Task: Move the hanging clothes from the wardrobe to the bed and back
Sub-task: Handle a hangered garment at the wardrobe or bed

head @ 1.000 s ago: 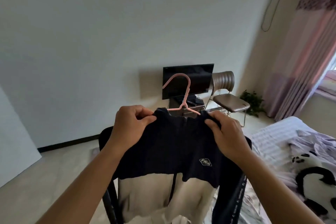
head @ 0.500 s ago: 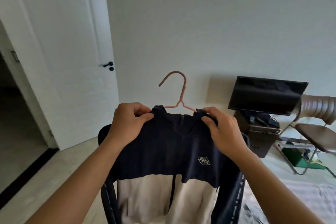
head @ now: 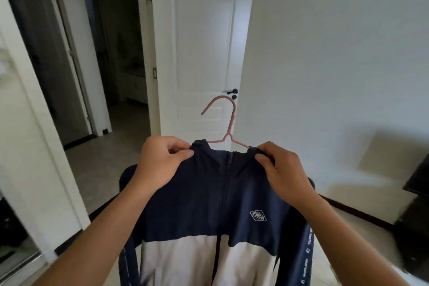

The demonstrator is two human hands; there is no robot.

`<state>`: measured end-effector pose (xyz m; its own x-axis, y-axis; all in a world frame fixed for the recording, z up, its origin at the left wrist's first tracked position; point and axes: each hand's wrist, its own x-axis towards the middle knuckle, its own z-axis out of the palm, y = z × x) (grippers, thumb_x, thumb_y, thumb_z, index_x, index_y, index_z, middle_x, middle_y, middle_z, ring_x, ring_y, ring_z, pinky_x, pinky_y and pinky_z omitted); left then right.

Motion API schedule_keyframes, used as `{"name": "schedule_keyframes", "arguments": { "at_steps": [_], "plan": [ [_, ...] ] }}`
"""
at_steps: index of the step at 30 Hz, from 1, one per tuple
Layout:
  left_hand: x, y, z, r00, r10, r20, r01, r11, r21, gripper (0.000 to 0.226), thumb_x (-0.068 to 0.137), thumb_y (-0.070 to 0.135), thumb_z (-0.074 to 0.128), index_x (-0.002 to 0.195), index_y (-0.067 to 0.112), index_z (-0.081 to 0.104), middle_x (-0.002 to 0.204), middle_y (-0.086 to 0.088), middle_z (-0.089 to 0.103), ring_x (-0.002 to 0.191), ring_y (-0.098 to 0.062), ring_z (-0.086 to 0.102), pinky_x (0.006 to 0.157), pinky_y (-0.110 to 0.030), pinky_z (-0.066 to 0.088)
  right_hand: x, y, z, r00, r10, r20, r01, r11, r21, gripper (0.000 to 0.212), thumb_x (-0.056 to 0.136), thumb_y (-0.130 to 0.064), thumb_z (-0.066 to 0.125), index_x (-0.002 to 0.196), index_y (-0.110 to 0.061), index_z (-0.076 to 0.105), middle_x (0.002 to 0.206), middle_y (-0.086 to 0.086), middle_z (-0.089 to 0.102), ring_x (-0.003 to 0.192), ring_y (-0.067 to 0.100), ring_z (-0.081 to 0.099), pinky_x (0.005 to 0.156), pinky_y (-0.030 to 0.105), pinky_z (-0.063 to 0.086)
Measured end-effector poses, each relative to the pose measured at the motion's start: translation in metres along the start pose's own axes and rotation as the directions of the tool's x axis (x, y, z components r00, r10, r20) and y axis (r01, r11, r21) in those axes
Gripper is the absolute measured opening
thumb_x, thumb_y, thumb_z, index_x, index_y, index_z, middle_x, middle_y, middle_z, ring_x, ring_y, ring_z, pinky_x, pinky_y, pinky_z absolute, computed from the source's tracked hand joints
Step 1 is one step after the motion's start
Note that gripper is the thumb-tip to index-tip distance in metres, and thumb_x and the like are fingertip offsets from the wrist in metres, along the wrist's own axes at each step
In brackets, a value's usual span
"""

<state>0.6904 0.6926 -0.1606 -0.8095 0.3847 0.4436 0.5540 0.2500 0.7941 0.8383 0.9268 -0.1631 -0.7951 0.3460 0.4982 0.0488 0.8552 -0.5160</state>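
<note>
i hold the jacket [head: 209, 193] up in front of me by its shoulders, on a pink hanger [head: 228, 123] whose hook stands upright above the collar. my left hand [head: 160, 162] has a closed grip, fingers and thumb pinching the navy fabric at the left shoulder beside the collar. my right hand [head: 281, 169] pinches the right shoulder the same way, fingers curled over the cloth where the hanger arm goes in. the jacket is navy on top with a small badge on the chest, cream below, zipped up, sleeves hanging at each side. behind it stands a white door [head: 204, 53] with a dark handle, swung open beside a dim doorway [head: 111, 53] on the left. a dark piece of furniture [head: 415, 204] sits at the right edge.
</note>
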Motion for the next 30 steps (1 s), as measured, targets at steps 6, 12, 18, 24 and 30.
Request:
{"name": "schedule_keyframes", "arguments": {
  "at_steps": [6,12,18,24,30],
  "plan": [
    [0.005,-0.056,-0.11,0.992,-0.021,-0.124,0.029,0.998,0.063,0.011,0.081,0.016,0.078,0.085,0.027,0.077,0.074,0.019,0.07,0.075,0.008,0.064,0.061,-0.001,0.043,0.047,-0.086,0.089,0.99,-0.13,0.052,0.127,0.989,0.071,0.012,0.098,-0.017,0.055,0.092,-0.024,0.063,0.077,-0.017,0.062,0.076,0.005,0.058,0.068,0.019,0.042],
    [0.001,-0.103,-0.208,0.967,-0.066,-0.245,0.1,0.987,0.129,0.017,0.082,0.021,0.078,0.079,0.037,0.073,0.074,0.025,0.068,0.076,0.008,0.063,0.059,-0.004,0.044,0.08,-0.165,0.17,0.96,-0.259,0.108,0.239,0.957,0.167,0.015,0.099,-0.017,0.055,0.09,-0.028,0.06,0.073,-0.018,0.061,0.078,0.0,0.057,0.064,0.009,0.038],
    [-0.005,-0.142,-0.291,0.923,-0.091,-0.375,0.162,0.974,0.161,0.023,0.081,0.018,0.079,0.076,0.038,0.07,0.071,0.024,0.068,0.075,0.006,0.064,0.06,-0.004,0.045,0.11,-0.238,0.242,0.908,-0.385,0.168,0.339,0.908,0.246,0.017,0.1,-0.017,0.054,0.09,-0.03,0.058,0.076,-0.018,0.06,0.074,0.002,0.057,0.065,0.013,0.038],
    [-0.003,-0.183,-0.362,0.858,-0.13,-0.497,0.248,0.952,0.18,0.024,0.081,0.014,0.079,0.074,0.035,0.069,0.068,0.018,0.069,0.068,0.005,0.063,0.06,-0.004,0.043,0.146,-0.303,0.317,0.836,-0.505,0.214,0.429,0.845,0.319,0.012,0.099,-0.021,0.055,0.092,-0.028,0.06,0.077,-0.017,0.06,0.073,0.002,0.057,0.064,0.017,0.041],
    [0.012,-0.226,-0.432,0.809,-0.128,-0.574,0.314,0.919,0.238,0.02,0.082,0.013,0.078,0.075,0.03,0.071,0.073,0.02,0.069,0.069,0.003,0.063,0.063,-0.004,0.043,0.194,-0.367,0.398,0.748,-0.624,0.227,0.524,0.765,0.374,0.01,0.099,-0.021,0.055,0.092,-0.024,0.061,0.078,-0.014,0.061,0.071,0.002,0.056,0.063,0.024,0.044]
  ]
}}
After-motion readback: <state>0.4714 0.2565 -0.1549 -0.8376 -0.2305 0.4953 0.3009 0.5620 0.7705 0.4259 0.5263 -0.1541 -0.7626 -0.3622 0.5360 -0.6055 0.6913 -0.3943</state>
